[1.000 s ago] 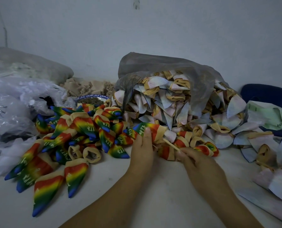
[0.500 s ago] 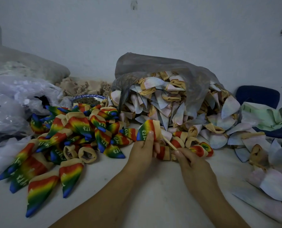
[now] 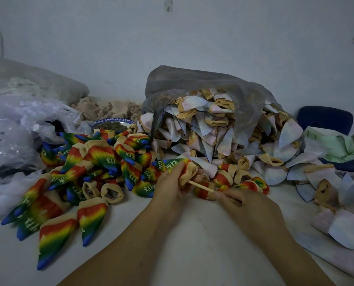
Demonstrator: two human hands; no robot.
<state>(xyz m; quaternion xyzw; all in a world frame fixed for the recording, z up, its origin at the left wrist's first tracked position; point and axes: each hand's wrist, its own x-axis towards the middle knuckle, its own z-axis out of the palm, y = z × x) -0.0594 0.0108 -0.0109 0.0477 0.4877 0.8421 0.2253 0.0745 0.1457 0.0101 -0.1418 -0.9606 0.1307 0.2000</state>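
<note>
A big white table is taking up most of the view. At the back of it, a grey bag is lying on its side with its mouth open. Pale cones are spilling out of the bag and spreading across the table to the right. To the left of the bag, a rainbow pile of cloth cones is sitting on the table. Crinkly clear plastic is lying at the far left. A blue chair is standing behind the pale cones on the right. A small bowl with a blue rim is peeking out behind the rainbow pile.

The left hand is holding one rainbow cone just above the table, between the rainbow pile and the bag. Its fingers are curling round the cone's tan end, and the cone's blue tip is pointing left. The right hand is pinching a thin stick between its thumb and fingers. The stick is slanting up to the left, and its far end is going into the cone's tan open end. The two hands are close together, with only the stick between them.
</note>
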